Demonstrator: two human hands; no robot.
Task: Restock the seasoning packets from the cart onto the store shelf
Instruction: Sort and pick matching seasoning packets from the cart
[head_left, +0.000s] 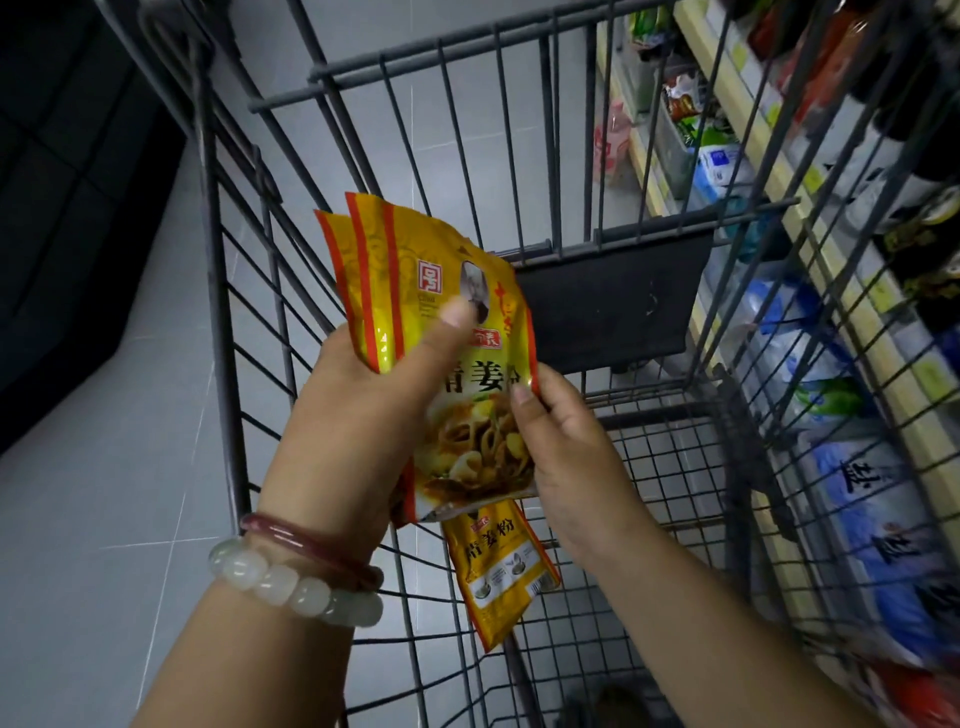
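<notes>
My left hand (358, 410) grips a small stack of yellow and red seasoning packets (415, 270) above the grey wire cart (228, 291), its thumb pressed on the front one. My right hand (566, 457) pinches the right edge of that front packet between thumb and fingers. Another yellow packet (498, 566) lies on the cart's wire floor, just below the held stack. The store shelf (831, 249) runs along the right, seen through the cart's side bars.
The shelf holds blue, white and green bagged goods on its lower levels and dark packages higher up. A dark plastic flap hangs at the cart's far end. Grey tiled floor lies to the left, with a dark fixture at the upper left.
</notes>
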